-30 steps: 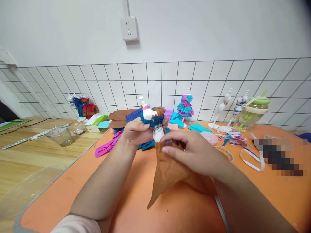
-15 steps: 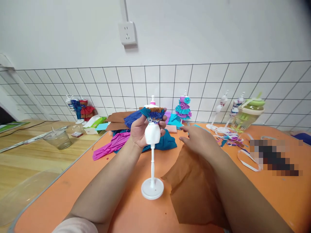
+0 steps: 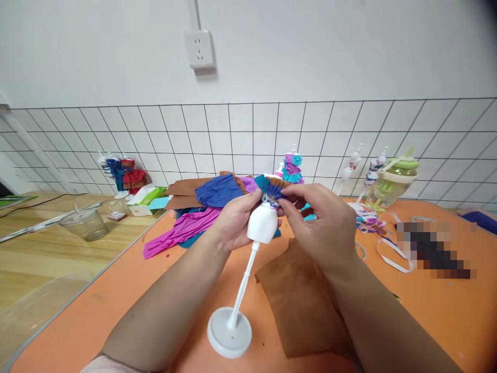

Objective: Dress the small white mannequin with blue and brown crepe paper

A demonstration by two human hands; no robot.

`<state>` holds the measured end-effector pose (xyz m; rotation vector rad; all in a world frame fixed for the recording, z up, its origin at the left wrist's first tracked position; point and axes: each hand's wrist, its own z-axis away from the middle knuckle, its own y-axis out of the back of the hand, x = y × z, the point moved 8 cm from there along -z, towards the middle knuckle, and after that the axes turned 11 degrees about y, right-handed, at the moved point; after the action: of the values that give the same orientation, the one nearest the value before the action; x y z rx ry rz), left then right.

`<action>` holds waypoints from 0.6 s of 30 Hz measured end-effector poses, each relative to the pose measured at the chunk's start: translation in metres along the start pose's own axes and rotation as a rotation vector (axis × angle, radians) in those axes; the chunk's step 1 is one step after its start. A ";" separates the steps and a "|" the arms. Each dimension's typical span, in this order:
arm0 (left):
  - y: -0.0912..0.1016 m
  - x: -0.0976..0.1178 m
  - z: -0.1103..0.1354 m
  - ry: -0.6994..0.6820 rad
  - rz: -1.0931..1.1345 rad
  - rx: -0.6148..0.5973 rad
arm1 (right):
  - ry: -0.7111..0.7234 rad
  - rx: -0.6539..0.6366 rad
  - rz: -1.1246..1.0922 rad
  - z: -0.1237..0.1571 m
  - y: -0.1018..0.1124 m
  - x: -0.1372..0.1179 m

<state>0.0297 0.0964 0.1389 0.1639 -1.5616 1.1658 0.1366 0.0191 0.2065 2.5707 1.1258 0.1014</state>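
Observation:
A small white dress-form mannequin (image 3: 263,224) leans away from me, its top tilted to the right and its round base (image 3: 230,332) toward me. My left hand (image 3: 237,220) is closed around its torso from the left. Around the chest runs a ruffled crepe paper strip (image 3: 272,190) in teal, blue and brown. My right hand (image 3: 322,220) pinches the right edge of this ruffle between thumb and fingers. A brown crepe paper sheet (image 3: 303,305) lies on the orange table under my right forearm.
Blue crepe paper (image 3: 219,190), magenta crepe paper (image 3: 182,233) and brown sheets (image 3: 186,192) are piled behind my left hand. A purple and teal dressed mannequin (image 3: 293,165) stands at the back. To the right are a green-lidded bottle (image 3: 394,184) and white ribbon (image 3: 394,261).
The mannequin has gone from upright to tilted, its top moving right and its base left and nearer. My right hand has come over and closed on the ruffle.

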 end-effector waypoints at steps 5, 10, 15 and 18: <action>0.000 0.000 0.001 0.009 -0.023 0.049 | -0.137 -0.005 -0.012 0.000 0.001 0.010; 0.003 0.001 0.000 -0.065 -0.142 0.125 | -0.160 -0.077 -0.013 0.000 -0.004 0.013; 0.003 0.003 -0.002 -0.149 -0.129 0.136 | -0.276 -0.092 -0.037 0.000 -0.004 0.022; 0.001 0.003 -0.001 -0.180 -0.157 0.135 | -0.295 -0.108 -0.055 0.001 -0.004 0.025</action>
<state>0.0286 0.0996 0.1408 0.4849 -1.5946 1.1569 0.1509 0.0394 0.2027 2.3606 1.0469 -0.2174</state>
